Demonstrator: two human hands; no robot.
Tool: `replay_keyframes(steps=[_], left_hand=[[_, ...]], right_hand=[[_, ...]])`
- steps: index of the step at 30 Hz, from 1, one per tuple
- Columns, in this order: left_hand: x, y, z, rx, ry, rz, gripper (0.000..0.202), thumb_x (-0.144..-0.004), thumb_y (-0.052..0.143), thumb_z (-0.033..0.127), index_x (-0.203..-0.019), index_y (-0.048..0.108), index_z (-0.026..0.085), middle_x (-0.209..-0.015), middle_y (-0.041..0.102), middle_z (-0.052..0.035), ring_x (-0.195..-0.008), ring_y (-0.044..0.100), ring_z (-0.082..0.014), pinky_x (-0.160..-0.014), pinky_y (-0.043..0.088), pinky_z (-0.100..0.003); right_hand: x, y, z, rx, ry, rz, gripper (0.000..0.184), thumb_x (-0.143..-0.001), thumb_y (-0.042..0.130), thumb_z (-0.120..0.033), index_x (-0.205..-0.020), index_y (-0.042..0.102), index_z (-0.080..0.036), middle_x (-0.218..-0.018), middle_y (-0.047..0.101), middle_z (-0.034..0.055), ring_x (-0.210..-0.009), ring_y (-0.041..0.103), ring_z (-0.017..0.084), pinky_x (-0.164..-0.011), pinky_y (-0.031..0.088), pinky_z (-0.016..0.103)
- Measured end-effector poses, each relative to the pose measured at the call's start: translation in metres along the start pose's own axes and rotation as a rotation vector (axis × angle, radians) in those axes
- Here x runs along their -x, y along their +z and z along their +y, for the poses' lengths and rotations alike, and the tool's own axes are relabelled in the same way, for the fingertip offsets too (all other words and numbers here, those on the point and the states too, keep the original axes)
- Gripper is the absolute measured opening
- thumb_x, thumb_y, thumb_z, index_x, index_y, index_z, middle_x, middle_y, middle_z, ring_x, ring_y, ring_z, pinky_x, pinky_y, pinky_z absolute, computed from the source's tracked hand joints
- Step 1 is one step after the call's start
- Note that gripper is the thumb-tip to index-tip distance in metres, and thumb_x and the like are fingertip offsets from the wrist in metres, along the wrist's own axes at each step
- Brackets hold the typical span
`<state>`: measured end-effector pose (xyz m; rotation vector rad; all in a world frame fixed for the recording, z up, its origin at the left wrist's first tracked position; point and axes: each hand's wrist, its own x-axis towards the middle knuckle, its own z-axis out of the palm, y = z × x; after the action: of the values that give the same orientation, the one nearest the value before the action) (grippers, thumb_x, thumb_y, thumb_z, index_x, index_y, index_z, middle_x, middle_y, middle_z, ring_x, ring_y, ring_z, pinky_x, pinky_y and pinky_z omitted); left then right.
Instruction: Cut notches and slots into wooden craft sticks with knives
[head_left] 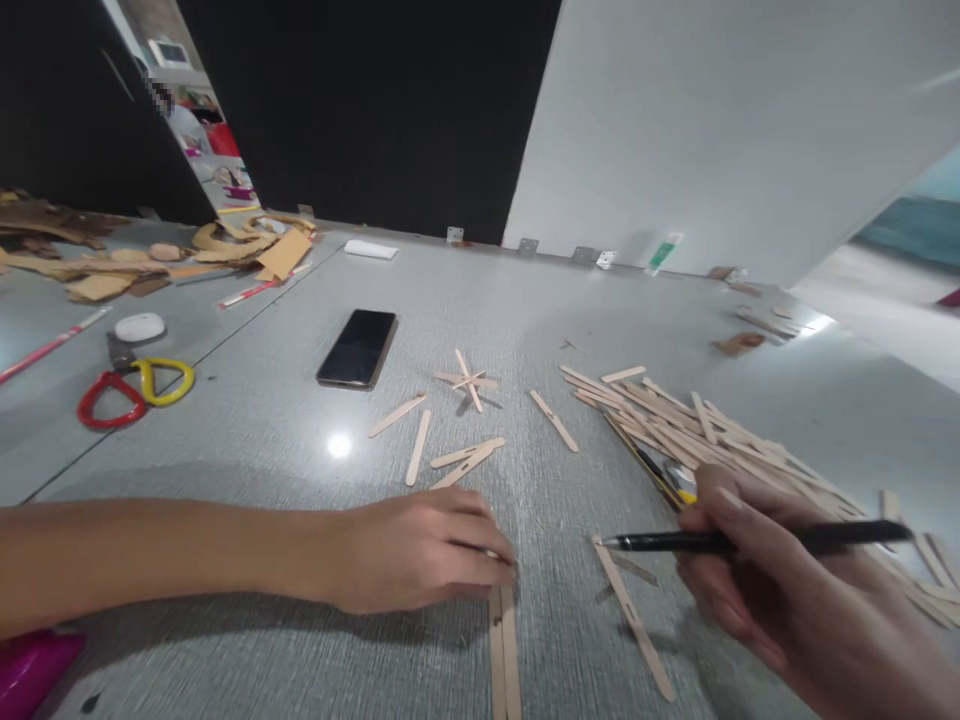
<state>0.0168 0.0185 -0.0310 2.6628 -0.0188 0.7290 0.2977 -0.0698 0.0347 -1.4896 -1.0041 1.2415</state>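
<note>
My left hand (427,550) lies at the lower middle of the head view, with its fingers closed over the upper ends of two craft sticks (510,650) set side by side. Between the fingers of my right hand (780,570) is a black pen (652,542), pointing left. Its tip meets or nearly meets the top end of a single craft stick (634,615); I cannot tell if they touch. Beyond my left hand lie several loose craft sticks (418,447) and a star of crossed sticks (468,380).
A large pile of craft sticks (675,420) spreads behind my right hand, with a yellow-and-black tool (645,460) beside it. A phone (358,348), scissors with red and yellow handles (166,382), a white mouse (140,327) and cardboard scraps (247,245) occupy the left.
</note>
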Motion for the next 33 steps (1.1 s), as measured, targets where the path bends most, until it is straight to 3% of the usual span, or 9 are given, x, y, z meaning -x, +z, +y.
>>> replay_keyframes(steps=[2,5,8,11,15,17,21,25,33], left_hand=[[0.001,-0.001,0.0,-0.007,0.024,0.057,0.016,-0.105,0.057,0.013,-0.109,0.071,0.007,-0.109,0.076,-0.0131,-0.099,0.064,-0.0222,-0.094,0.056,-0.036],[0.002,-0.003,0.002,-0.019,0.032,0.232,0.01,-0.101,0.064,0.018,-0.094,0.067,0.013,-0.086,0.074,-0.0075,-0.082,0.064,-0.0191,-0.08,0.056,-0.035],[0.002,-0.003,0.012,-0.022,-0.091,0.318,0.015,-0.098,0.071,0.027,-0.092,0.064,0.016,-0.076,0.071,-0.0027,-0.073,0.064,-0.0166,-0.075,0.054,-0.033],[0.003,-0.001,0.026,-0.007,-0.228,0.215,0.035,-0.096,0.073,0.044,-0.114,0.066,0.014,-0.099,0.076,-0.0084,-0.092,0.069,-0.0203,-0.089,0.056,-0.037],[0.006,0.005,0.04,-0.071,-0.243,0.167,0.06,-0.093,0.074,0.056,-0.128,0.06,0.009,-0.115,0.073,-0.0146,-0.107,0.068,-0.0257,-0.101,0.055,-0.041],[0.01,0.006,0.043,-0.094,-0.233,0.129,0.06,-0.097,0.069,0.057,-0.131,0.059,0.009,-0.121,0.071,-0.0172,-0.114,0.067,-0.0279,-0.104,0.054,-0.042],[0.018,0.001,0.048,-0.161,-0.191,-0.069,0.05,-0.101,0.062,0.052,-0.135,0.062,0.017,-0.146,0.059,-0.0245,-0.135,0.058,-0.037,-0.11,0.05,-0.052],[0.019,-0.01,0.051,-0.228,-0.114,-0.242,0.044,-0.101,0.064,0.041,-0.142,0.061,0.023,-0.151,0.058,-0.0206,-0.143,0.053,-0.0381,-0.117,0.044,-0.055],[0.015,-0.016,0.042,-0.182,-0.101,-0.354,0.049,-0.105,0.056,0.038,-0.151,0.055,0.024,-0.162,0.046,-0.018,-0.15,0.045,-0.0397,-0.122,0.033,-0.065]], right_hand=[[0.0,-0.001,0.002,-0.022,0.012,-0.071,0.039,-0.095,0.069,-0.058,-0.077,0.067,-0.023,-0.043,0.053,-0.0041,-0.033,0.039,0.006,-0.034,0.027,0.014],[-0.003,-0.003,0.006,-0.096,0.001,-0.232,0.031,-0.1,0.062,-0.053,-0.091,0.071,-0.025,-0.062,0.072,0.0027,-0.043,0.06,0.014,-0.04,0.046,0.021],[-0.005,0.001,0.009,0.003,-0.036,-0.261,0.032,-0.101,0.063,-0.049,-0.083,0.068,-0.023,-0.067,0.074,0.0034,-0.048,0.065,0.015,-0.044,0.052,0.022],[-0.005,0.01,0.011,0.117,-0.062,-0.236,0.033,-0.102,0.064,-0.048,-0.082,0.064,-0.022,-0.063,0.071,0.0002,-0.044,0.061,0.011,-0.043,0.051,0.019],[-0.002,0.02,0.016,0.142,-0.047,-0.243,0.032,-0.105,0.057,-0.052,-0.096,0.065,-0.023,-0.068,0.07,0.0003,-0.045,0.061,0.015,-0.039,0.052,0.024],[0.002,0.022,0.019,0.153,-0.049,-0.261,0.036,-0.107,0.051,-0.055,-0.104,0.065,-0.022,-0.075,0.073,0.0029,-0.051,0.064,0.016,-0.042,0.054,0.027],[0.011,0.026,0.02,0.36,-0.047,-0.326,0.046,-0.107,0.049,-0.055,-0.078,0.062,-0.022,-0.062,0.067,0.0013,-0.051,0.061,0.014,-0.048,0.05,0.025],[0.013,0.034,0.015,0.485,-0.089,-0.341,0.048,-0.107,0.048,-0.054,-0.074,0.063,-0.022,-0.055,0.064,-0.0006,-0.048,0.055,0.012,-0.047,0.043,0.023],[0.008,0.036,0.021,0.444,-0.095,-0.352,0.046,-0.107,0.051,-0.053,-0.073,0.06,-0.023,-0.055,0.062,-0.0022,-0.048,0.054,0.011,-0.047,0.041,0.022]])
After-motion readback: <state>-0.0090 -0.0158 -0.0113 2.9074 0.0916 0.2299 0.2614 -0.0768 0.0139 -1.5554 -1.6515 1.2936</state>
